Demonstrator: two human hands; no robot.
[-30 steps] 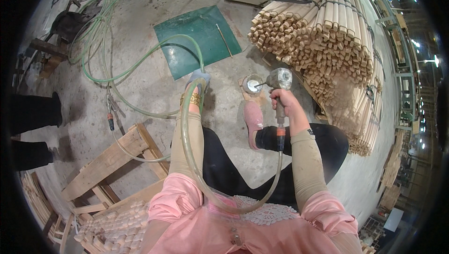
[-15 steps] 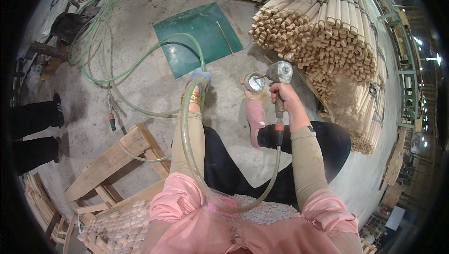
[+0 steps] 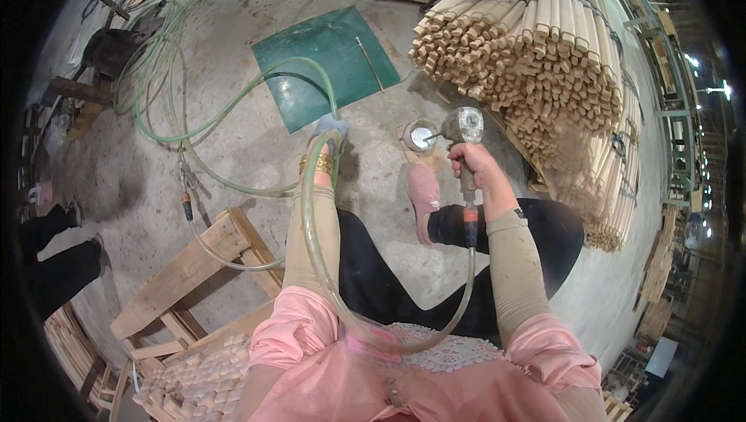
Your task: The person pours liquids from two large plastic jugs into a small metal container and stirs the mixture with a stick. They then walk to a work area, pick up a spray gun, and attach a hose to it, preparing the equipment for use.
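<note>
My right hand (image 3: 475, 160) is wrapped round the grip of an air drill (image 3: 468, 121). From its base, an orange-collared coupling (image 3: 470, 217) leads into a clear hose (image 3: 458, 298) that loops across my lap. The drill's thin bit points left, its tip over a small round tin (image 3: 420, 136) with a pale, shiny inside; whether it touches is too small to tell. My left hand (image 3: 331, 126), in a blue-grey glove, is closed round a green hose (image 3: 318, 72) that runs back along the forearm; most of its fingers are hidden.
Strapped bundles of pale wooden sticks (image 3: 544, 57) are stacked at the right. A green sheet (image 3: 326, 72) with a thin rod (image 3: 370, 64) lies ahead. At the lower left is a wooden frame (image 3: 194, 266). Hoses coil on the floor, and another person's legs (image 3: 62, 263) show at far left.
My right hand and the drill have shifted slightly right and nearer, so the bit has drawn back a little from the tin. The other person's legs have moved at the left. My left hand stays put.
</note>
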